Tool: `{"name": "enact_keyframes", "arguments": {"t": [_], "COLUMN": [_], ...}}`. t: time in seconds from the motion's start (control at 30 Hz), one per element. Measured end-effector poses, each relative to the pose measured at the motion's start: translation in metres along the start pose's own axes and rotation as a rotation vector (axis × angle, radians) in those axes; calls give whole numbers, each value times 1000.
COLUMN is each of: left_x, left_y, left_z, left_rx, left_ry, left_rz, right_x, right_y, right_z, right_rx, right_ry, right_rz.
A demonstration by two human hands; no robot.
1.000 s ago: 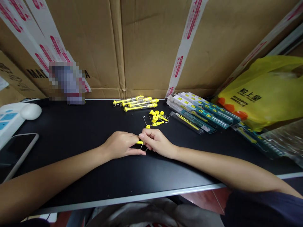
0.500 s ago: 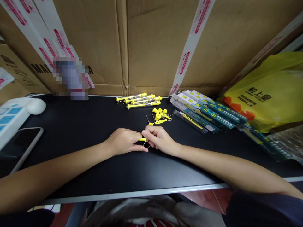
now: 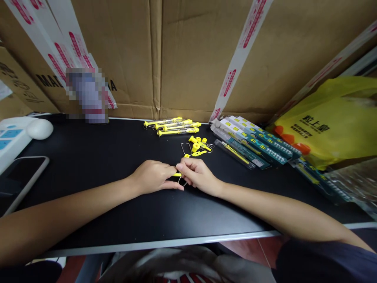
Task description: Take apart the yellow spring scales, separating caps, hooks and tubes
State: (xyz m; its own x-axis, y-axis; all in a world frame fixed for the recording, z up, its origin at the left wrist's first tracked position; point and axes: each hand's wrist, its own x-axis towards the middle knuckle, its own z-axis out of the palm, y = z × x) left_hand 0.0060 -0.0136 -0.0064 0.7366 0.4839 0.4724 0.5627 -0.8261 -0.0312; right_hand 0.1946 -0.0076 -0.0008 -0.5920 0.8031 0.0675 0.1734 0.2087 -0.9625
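Observation:
My left hand (image 3: 154,177) is closed around a thin yellow plastic piece (image 3: 177,175), whose end shows between the hands. Against it, my right hand (image 3: 200,177) pinches with thumb and fingertips at a bent metal wire (image 3: 180,180). How wire and plastic join is hidden by the fingers. Just beyond the hands lie loose yellow plastic parts (image 3: 195,147) and another bent wire (image 3: 186,149). Farther back, several slim clear tubes with yellow ends (image 3: 178,131) rest side by side on the black table (image 3: 132,220).
Flat printed packages (image 3: 259,137) are piled at right, beside a yellow bag (image 3: 332,118). At left are a phone (image 3: 22,181) and a white power strip (image 3: 11,135) with a rounded white plug. A large cardboard box (image 3: 188,59) stands along the back edge.
The view has shifted slightly. Both hands keep nearly the same pose, with the yellow piece and wire still between them.

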Motion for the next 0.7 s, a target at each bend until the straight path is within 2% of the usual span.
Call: {"name": "enact_keyframes", "arguments": {"t": [0.23, 0.5, 0.7], "left_x": [0, 2, 1], "left_y": [-1, -6, 0], "left_z": [1, 2, -1], "left_rx": [-4, -95, 35], "left_ry": [17, -38, 16], "left_rz": [6, 25, 63], "right_x": [1, 2, 3], "right_y": [1, 2, 2], "right_z": [1, -1, -1], "right_rx": [15, 7, 30], "right_ry": [6, -11, 19], "right_rz": [-7, -17, -5]}}
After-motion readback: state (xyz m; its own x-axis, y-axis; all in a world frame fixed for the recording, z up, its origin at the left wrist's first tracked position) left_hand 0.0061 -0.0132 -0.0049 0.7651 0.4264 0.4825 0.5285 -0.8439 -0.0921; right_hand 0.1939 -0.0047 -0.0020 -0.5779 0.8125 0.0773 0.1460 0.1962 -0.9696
